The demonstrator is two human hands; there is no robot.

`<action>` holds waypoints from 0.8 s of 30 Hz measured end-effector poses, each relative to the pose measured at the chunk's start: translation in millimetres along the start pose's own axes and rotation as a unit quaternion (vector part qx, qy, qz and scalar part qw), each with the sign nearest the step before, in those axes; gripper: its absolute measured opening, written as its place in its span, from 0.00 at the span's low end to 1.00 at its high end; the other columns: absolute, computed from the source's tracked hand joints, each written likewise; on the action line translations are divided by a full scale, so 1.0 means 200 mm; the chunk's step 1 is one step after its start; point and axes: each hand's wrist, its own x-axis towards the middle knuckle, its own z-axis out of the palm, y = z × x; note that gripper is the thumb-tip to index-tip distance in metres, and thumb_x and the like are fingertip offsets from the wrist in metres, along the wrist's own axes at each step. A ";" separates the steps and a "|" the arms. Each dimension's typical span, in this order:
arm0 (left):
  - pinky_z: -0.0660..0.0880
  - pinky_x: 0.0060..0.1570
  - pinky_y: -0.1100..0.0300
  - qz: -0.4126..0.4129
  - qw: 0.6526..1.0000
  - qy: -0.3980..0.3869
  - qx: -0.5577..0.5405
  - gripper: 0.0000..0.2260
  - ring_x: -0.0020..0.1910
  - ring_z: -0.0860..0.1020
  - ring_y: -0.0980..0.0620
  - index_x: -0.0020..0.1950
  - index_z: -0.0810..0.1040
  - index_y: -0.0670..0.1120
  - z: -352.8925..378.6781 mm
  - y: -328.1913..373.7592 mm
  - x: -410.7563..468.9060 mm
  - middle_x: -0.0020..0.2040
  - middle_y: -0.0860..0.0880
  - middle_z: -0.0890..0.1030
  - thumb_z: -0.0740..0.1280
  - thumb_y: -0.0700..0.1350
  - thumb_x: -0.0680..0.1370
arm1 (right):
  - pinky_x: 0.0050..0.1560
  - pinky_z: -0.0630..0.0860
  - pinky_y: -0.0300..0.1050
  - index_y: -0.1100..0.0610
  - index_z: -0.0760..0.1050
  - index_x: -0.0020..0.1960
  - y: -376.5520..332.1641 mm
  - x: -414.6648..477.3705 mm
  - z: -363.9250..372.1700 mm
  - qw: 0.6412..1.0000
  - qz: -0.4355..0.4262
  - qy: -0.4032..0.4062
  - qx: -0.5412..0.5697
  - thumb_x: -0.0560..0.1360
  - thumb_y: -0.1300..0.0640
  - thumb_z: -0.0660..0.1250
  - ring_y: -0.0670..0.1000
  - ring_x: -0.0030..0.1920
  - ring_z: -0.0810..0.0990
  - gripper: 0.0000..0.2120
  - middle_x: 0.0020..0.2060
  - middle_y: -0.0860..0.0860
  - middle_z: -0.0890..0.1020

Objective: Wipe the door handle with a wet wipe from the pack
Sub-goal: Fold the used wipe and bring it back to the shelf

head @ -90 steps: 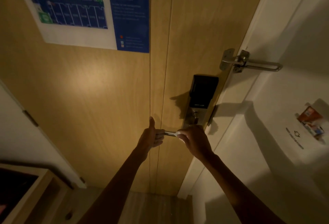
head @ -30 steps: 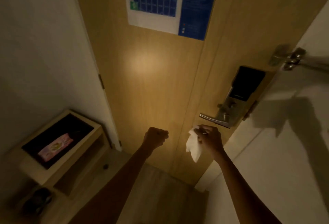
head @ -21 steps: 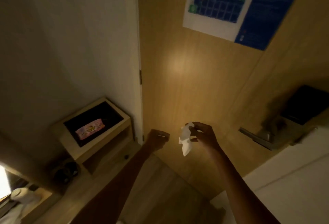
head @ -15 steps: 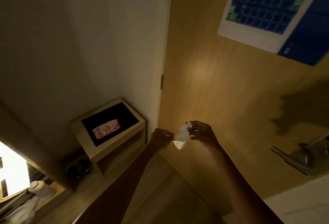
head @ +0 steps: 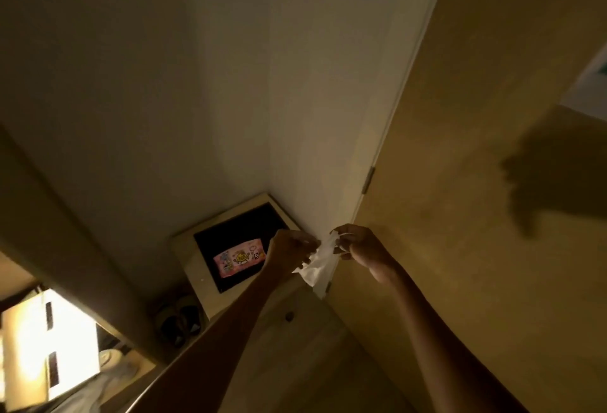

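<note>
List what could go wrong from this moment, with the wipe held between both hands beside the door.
1. The wipe hangs from fingertip pinches of the left hand and right hand; it might slip and fall to the floor.
2. Pulled between both hands, the thin wipe could tear.
3. The light is dim and the handle is out of view, so whether it is clean cannot be checked here.
</note>
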 end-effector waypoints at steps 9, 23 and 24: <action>0.80 0.28 0.62 -0.059 0.995 0.063 0.053 0.06 0.30 0.83 0.51 0.44 0.85 0.41 -0.17 -0.17 0.44 0.37 0.43 0.85 0.73 0.44 0.74 | 0.51 0.80 0.40 0.48 0.77 0.63 -0.01 0.53 0.15 0.991 0.033 -0.129 0.013 0.75 0.51 0.70 0.47 0.52 0.83 0.17 0.52 0.50 0.84; 0.81 0.32 0.63 -0.141 0.982 0.122 0.035 0.07 0.35 0.85 0.48 0.48 0.84 0.36 -0.32 -0.41 1.10 0.42 0.38 0.85 0.72 0.40 0.74 | 0.39 0.74 0.32 0.55 0.83 0.53 0.04 1.43 0.21 0.971 -0.024 -0.182 -0.154 0.71 0.56 0.74 0.46 0.42 0.83 0.11 0.42 0.48 0.85; 0.81 0.32 0.62 -0.147 0.981 0.122 0.034 0.07 0.35 0.85 0.49 0.48 0.84 0.37 -0.33 -0.43 1.14 0.42 0.38 0.85 0.73 0.40 0.73 | 0.37 0.72 0.29 0.55 0.83 0.51 0.05 1.48 0.23 0.967 -0.034 -0.172 -0.184 0.71 0.57 0.73 0.45 0.40 0.82 0.09 0.39 0.46 0.84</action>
